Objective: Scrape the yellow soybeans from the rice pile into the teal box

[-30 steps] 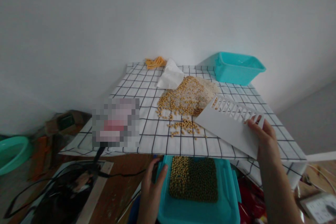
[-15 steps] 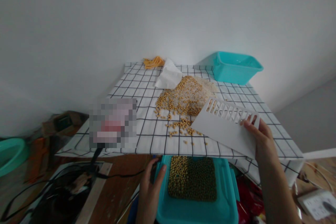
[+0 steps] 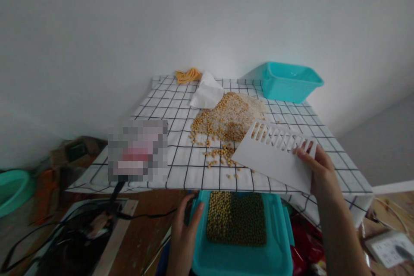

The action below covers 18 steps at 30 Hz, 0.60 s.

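My right hand (image 3: 320, 168) grips the right end of a white plastic board (image 3: 274, 159), with a row of slots along its upper edge. The board is tilted over the table, its left corner beside loose yellow soybeans (image 3: 221, 153). Behind it lies a pile of soybeans mixed with pale grains (image 3: 231, 114). My left hand (image 3: 186, 233) is at the left rim of a teal container (image 3: 242, 261) below the table's front edge, thumb over the rim, other fingers partly hidden. Yellow beans (image 3: 218, 217) and dark green beans (image 3: 249, 220) show in its recessed part.
A checked cloth covers the table (image 3: 181, 168). At the back stand a teal bin (image 3: 287, 84), a white cloth (image 3: 207, 92) and a yellow bundle (image 3: 187, 75). A blurred-out item (image 3: 137, 151) with a black cable lies left. A power strip (image 3: 393, 248) is low at right.
The white board and my right hand have shifted slightly left, towards the loose soybeans. My left hand stays at the container's rim. The whole view has moved a little.
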Each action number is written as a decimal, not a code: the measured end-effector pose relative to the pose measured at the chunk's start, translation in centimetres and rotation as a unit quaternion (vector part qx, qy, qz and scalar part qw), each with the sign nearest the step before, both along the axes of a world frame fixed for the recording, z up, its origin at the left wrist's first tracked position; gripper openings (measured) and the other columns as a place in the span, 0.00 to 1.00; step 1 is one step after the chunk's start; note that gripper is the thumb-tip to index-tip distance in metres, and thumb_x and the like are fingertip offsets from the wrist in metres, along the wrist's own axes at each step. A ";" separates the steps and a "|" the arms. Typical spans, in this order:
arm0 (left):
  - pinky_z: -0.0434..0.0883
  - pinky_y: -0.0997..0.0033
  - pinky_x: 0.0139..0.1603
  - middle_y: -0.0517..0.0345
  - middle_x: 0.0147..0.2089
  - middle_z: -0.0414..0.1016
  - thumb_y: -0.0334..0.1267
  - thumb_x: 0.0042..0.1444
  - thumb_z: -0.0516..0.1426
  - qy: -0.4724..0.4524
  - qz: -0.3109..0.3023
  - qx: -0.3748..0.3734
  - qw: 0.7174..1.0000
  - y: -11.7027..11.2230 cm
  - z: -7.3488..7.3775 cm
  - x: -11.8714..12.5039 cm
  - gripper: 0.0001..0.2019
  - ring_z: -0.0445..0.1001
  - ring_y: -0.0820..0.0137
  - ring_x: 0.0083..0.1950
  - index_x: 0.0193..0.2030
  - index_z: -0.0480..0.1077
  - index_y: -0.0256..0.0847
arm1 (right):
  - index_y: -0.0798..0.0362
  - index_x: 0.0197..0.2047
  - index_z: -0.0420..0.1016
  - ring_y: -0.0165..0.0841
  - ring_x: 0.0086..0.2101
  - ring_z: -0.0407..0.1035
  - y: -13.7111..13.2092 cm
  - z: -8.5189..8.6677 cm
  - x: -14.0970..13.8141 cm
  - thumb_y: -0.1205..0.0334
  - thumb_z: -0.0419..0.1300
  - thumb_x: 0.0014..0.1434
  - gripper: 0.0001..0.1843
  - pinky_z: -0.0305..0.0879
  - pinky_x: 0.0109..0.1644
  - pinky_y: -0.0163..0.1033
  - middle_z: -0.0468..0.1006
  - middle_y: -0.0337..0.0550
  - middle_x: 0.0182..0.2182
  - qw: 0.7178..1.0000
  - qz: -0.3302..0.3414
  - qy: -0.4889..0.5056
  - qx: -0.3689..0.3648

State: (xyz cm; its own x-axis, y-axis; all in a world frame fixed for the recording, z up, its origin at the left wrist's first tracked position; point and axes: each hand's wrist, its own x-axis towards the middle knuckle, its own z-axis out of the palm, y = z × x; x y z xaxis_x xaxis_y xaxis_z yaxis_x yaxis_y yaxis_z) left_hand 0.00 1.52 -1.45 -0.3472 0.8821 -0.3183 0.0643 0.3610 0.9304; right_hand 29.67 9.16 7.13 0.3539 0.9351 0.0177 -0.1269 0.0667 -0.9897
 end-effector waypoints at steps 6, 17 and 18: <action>0.63 0.59 0.61 0.50 0.53 0.75 0.53 0.49 0.58 -0.007 -0.006 0.005 1.000 0.0 0.4 0.2 0.22 0.70 0.55 0.59 0.47 0.68 0.43 | 0.49 0.31 0.74 0.29 0.22 0.62 0.2 -0.6 0.5 0.56 0.69 0.47 0.10 0.59 0.24 0.33 0.69 0.36 0.25 1.000 -0.016 -0.007 0.000; 0.62 0.58 0.62 0.49 0.54 0.75 0.53 0.49 0.58 -0.013 0.003 -0.012 1.000 0.1 0.7 0.2 0.22 0.69 0.55 0.59 0.47 0.68 0.43 | 0.49 0.31 0.73 0.31 0.26 0.63 -0.1 -0.2 0.2 0.56 0.66 0.52 0.07 0.57 0.27 0.34 0.68 0.37 0.27 0.998 -0.005 -0.064 0.013; 0.62 0.58 0.62 0.49 0.54 0.75 0.53 0.48 0.58 -0.015 0.005 -0.011 1.000 0.1 0.6 0.1 0.22 0.69 0.55 0.59 0.47 0.68 0.43 | 0.48 0.31 0.73 0.31 0.26 0.63 0.0 -0.2 0.3 0.56 0.66 0.51 0.08 0.57 0.27 0.34 0.68 0.37 0.26 0.998 -0.006 -0.066 0.014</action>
State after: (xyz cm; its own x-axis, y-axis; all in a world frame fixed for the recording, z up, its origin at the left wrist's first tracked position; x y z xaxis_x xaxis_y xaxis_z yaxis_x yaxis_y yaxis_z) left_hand 0.13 1.63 -0.84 -0.3462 0.8716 -0.3470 0.0334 0.3811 0.9239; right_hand 29.93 9.13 6.93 0.3583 0.9292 0.0906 0.0063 0.0946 -0.9955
